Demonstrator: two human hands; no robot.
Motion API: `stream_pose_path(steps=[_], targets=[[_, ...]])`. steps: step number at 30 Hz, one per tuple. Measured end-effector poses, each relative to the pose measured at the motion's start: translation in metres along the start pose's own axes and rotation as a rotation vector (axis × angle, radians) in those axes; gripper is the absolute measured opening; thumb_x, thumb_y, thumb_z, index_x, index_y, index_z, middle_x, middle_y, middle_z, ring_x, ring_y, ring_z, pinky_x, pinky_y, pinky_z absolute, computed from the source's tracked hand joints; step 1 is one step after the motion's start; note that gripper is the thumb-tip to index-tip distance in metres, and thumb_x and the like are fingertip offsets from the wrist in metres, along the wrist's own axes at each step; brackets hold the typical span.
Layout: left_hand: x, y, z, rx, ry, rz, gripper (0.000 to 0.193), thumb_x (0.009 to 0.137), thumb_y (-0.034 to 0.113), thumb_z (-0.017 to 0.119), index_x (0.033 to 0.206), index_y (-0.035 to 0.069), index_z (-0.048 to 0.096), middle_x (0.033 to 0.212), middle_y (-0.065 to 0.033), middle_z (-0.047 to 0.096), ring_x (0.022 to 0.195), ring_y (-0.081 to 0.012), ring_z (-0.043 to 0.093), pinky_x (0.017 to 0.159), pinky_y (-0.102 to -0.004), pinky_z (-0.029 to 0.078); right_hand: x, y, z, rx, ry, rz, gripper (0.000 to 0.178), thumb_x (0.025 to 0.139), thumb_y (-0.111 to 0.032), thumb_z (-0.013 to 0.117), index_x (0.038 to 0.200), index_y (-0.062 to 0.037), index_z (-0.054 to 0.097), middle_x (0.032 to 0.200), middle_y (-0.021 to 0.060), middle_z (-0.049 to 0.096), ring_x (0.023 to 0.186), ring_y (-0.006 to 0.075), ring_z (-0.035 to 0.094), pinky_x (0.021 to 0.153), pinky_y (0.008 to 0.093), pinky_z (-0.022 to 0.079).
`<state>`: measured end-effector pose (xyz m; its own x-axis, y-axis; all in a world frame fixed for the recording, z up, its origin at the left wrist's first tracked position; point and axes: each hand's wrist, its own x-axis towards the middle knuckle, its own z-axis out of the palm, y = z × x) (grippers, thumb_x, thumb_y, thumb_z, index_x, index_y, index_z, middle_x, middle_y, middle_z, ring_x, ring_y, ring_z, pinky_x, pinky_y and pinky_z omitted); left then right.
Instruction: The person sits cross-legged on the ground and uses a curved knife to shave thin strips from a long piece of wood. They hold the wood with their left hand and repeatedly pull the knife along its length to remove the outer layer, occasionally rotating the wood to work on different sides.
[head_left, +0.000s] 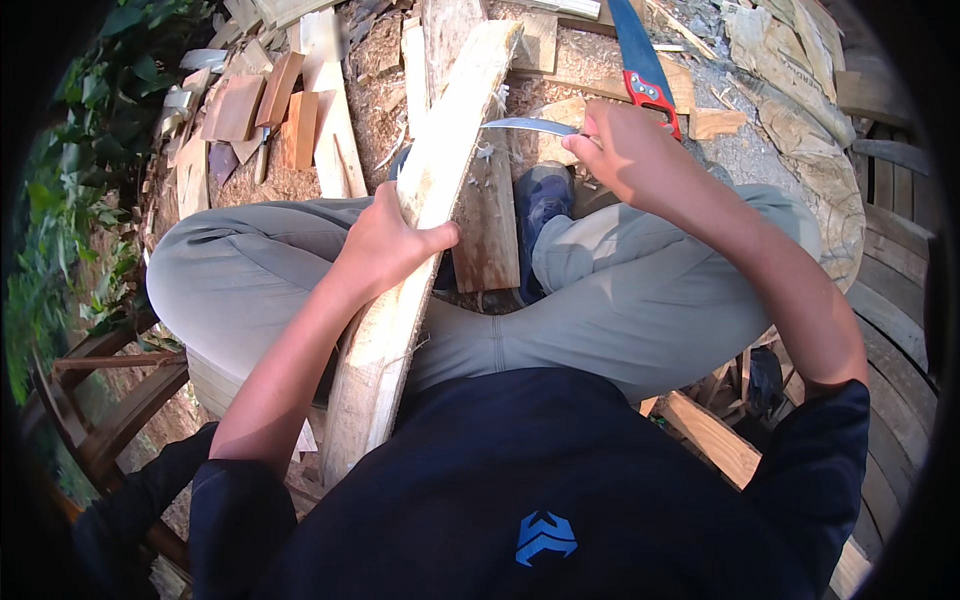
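A long, pale wooden plank (440, 170) slants from my lap up and away between my knees. My left hand (388, 240) grips it around the middle, with the thumb across its upper side. My right hand (625, 150) is closed around the handle of a knife with a curved blade (535, 125); the handle is mostly hidden by the fingers. The blade points left, and its tip is at the plank's right edge, where thin curled shavings hang. I cannot tell whether the tip touches the wood. Beneath the plank's far part lies another board (485, 235) between my feet.
A handsaw (650, 85) with a red handle lies beyond my right hand. Several wood offcuts (237, 108) and a small-handled tool (262, 160) lie at the far left, near green plants (75, 200). Wooden slats (900, 260) curve along the right side. Sawdust and shavings cover the ground.
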<state>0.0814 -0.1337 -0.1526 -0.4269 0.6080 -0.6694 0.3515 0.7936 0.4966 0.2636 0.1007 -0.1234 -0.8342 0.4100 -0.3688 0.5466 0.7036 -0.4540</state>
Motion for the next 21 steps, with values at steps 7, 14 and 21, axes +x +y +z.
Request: stream_pose_path(steps=[7,14,21], targets=[[0.003,-0.006,-0.006,-0.109,0.002,-0.026,0.086,0.079,0.044,0.073,0.133,-0.015,0.043,0.117,-0.0286,0.063,0.109,-0.0316,0.064,0.098,-0.0386,0.048,0.008,-0.008,0.036,-0.026,-0.041,0.13,0.034,0.105,-0.031,0.046,0.113,0.0023,0.048,0.087,0.027,0.069,0.084,0.0456,0.069,0.074,0.0553,0.053],[0.003,-0.01,-0.01,-0.208,-0.016,-0.008,0.089,0.082,0.044,0.072,0.14,-0.015,0.038,0.125,-0.0287,0.06,0.115,-0.0314,0.061,0.102,-0.038,0.045,0.016,-0.024,0.036,-0.045,0.021,0.12,0.035,0.105,-0.033,0.047,0.111,0.0017,0.049,0.088,0.0268,0.07,0.086,0.0461,0.069,0.076,0.055,0.053],[0.003,-0.011,-0.012,-0.246,-0.021,-0.027,0.089,0.082,0.042,0.072,0.14,-0.016,0.037,0.129,-0.0284,0.058,0.12,-0.0308,0.058,0.105,-0.0385,0.043,0.029,-0.009,0.056,0.195,-0.038,0.13,0.041,0.104,-0.037,0.048,0.113,0.0031,0.051,0.095,0.0274,0.069,0.095,0.0445,0.068,0.083,0.0532,0.052]])
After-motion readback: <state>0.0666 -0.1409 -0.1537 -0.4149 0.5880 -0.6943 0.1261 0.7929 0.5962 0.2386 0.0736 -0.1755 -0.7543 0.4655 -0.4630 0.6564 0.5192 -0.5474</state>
